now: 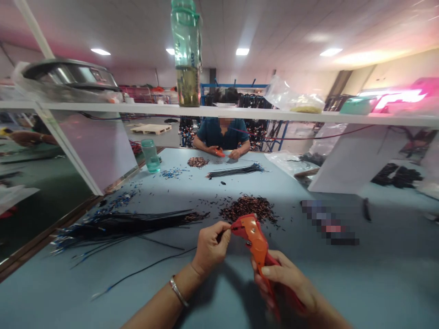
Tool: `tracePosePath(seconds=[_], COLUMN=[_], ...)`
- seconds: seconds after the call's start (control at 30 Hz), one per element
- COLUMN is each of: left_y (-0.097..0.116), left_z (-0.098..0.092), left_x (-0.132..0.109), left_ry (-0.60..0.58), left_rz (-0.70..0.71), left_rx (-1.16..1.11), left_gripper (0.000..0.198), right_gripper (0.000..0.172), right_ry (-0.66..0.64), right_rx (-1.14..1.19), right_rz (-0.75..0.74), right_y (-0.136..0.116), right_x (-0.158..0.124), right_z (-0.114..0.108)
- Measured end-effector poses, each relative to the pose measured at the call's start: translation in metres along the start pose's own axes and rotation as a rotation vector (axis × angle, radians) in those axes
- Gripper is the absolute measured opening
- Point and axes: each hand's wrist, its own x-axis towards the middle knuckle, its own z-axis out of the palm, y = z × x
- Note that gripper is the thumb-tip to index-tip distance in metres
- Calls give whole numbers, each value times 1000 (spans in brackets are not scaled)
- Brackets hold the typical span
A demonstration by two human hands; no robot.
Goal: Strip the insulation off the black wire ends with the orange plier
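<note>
My right hand (284, 276) is wrapped round the handles of a red and orange wire stripper (258, 244), whose head points up and to the left. At its jaws, my left hand (211, 244) pinches a thin black wire (147, 267) between thumb and fingers. The wire trails off to the lower left and ends in a blue and silver terminal (103, 292). The tip inside the jaws is too small to make out. Just beyond the stripper's head lies a heap of small dark and copper-coloured pieces (248, 208). A bundle of black wires (137, 226) with blue ends rests left of my hands.
Across the table (343, 283), a person (221, 132) holds an orange tool, near another wire bundle (236, 170). A shelf (240, 111) spans above, bearing a green bottle (187, 55). Another green bottle (150, 156) stands at the table's left edge. A pixelated object (325, 221) lies right.
</note>
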Motion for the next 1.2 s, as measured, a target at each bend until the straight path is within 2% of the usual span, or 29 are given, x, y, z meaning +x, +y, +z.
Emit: tracePosePath(seconds=[0.13, 0.2, 0.33, 0.4, 0.67, 0.97, 1.2], left_y=[-5, -11, -20, -22, -26, -12, -10], left_z=[0, 0, -2, -3, -2, 3, 6], left_x=[2, 4, 9, 11, 14, 9, 4], left_ry=[-1, 22, -12, -48, -55, -80, -80], left_rz=[10, 5, -33, -42, -77, -152, -176], left_rx=[-20, 41, 122, 156, 173, -25, 4], left_gripper=[24, 23, 27, 29, 30, 24, 23], right_gripper=[31, 30, 27, 27, 29, 28, 33], right_ry=[1, -13, -38, -45, -8, 28, 22], right_rx=[23, 58, 106, 138, 163, 148, 135], right_rz=[-9, -5, 47, 59, 88, 75, 42], right_y=[-1, -2, -6, -8, -6, 3, 8], right_x=[6, 10, 18, 20, 24, 16, 8], right_z=[6, 7, 4, 3, 9, 15, 15])
